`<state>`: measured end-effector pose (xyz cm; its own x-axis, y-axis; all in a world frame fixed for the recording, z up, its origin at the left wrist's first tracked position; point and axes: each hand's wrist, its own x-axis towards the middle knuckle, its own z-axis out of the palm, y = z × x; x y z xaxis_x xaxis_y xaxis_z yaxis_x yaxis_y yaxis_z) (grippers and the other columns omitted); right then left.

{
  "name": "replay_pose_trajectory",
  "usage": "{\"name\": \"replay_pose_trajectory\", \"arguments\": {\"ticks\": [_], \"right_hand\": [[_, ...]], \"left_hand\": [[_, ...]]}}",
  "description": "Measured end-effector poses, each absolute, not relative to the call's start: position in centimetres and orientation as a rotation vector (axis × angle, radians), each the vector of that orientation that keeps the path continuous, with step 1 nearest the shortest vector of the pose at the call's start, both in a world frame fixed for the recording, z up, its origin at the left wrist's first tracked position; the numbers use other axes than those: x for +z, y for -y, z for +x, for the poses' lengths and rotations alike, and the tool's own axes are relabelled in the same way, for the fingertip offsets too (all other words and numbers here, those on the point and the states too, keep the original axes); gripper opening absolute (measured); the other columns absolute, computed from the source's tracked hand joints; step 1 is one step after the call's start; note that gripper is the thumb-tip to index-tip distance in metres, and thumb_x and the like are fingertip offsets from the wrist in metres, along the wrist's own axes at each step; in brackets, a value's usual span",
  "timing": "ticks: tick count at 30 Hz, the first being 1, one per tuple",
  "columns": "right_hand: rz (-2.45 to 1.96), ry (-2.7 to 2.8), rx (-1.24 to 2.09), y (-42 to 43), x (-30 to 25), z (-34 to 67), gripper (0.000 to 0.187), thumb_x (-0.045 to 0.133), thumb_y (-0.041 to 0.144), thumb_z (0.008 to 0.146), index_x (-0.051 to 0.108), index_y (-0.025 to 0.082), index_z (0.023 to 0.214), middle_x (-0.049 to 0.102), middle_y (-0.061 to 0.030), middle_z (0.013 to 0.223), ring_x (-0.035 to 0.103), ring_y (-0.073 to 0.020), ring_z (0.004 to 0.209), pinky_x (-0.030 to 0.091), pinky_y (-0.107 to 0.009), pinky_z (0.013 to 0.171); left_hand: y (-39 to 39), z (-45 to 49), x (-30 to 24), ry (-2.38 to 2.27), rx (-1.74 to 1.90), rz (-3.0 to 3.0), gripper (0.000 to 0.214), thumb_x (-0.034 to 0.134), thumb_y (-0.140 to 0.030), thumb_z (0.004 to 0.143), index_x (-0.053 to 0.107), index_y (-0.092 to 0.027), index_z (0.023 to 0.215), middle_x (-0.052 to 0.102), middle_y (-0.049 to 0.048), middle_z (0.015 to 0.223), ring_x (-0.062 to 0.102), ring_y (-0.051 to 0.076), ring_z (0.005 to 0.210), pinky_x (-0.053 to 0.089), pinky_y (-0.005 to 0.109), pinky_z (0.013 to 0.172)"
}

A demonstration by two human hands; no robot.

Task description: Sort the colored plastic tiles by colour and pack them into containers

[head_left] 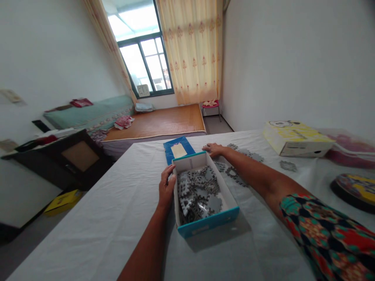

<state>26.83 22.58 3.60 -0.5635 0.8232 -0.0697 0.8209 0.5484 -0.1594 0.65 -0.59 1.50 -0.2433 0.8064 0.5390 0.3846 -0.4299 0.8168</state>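
An open white box with a blue rim (208,222) sits on the white table (102,226), filled with several grey toothed puzzle pieces (199,193). My left hand (166,186) grips the box's left wall, fingers curled over the edge. My right hand (213,149) lies flat with fingers spread on the table just past the box's far right corner, holding nothing. More grey pieces (234,173) lie loose on the cloth under and beside my right forearm. The blue box lid (178,150) lies flat behind the box.
A yellow and white carton (295,138) stands at the far right of the table, with a round dark tray (354,191) nearer on the right edge. Beyond the table are a bed with a bamboo mat (158,123), a dark cabinet (73,156) and a window.
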Motion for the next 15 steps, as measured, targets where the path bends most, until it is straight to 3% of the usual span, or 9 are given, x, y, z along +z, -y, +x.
{"name": "replay_pose_trajectory", "arguments": {"ticks": [6,11,15], "right_hand": [[-1.055,2.890,0.755,-20.2,5.1,31.3,0.066,0.074,0.059,0.063,0.070,0.022,0.117,0.065,-0.0084,0.125,0.056,-0.0271,0.120,0.040,-0.038,0.106],[-1.254,2.785,0.664,-15.0,4.2,33.5,0.106,0.083,0.057,0.049,0.047,0.022,0.143,0.048,-0.0137,0.144,0.043,-0.0345,0.133,0.033,-0.046,0.110],[-1.425,2.649,0.548,-11.5,2.7,32.6,0.101,0.085,0.051,0.048,0.052,0.025,0.139,0.039,-0.0161,0.150,0.035,-0.0426,0.135,0.036,-0.058,0.104]], "left_hand": [[0.3,0.6,1.2,-1.430,1.722,1.667,0.039,0.053,-0.042,0.088,0.063,-0.023,0.120,0.057,0.0086,0.132,0.048,0.026,0.128,0.034,0.044,0.112],[0.0,0.6,1.1,-1.418,1.731,1.681,0.041,0.054,-0.044,0.087,0.063,-0.022,0.119,0.057,0.0091,0.131,0.049,0.025,0.127,0.035,0.043,0.111],[-0.1,0.6,0.9,-1.412,1.737,1.654,0.043,0.054,-0.045,0.087,0.062,-0.021,0.121,0.057,0.0095,0.132,0.051,0.025,0.124,0.037,0.042,0.109]]}}
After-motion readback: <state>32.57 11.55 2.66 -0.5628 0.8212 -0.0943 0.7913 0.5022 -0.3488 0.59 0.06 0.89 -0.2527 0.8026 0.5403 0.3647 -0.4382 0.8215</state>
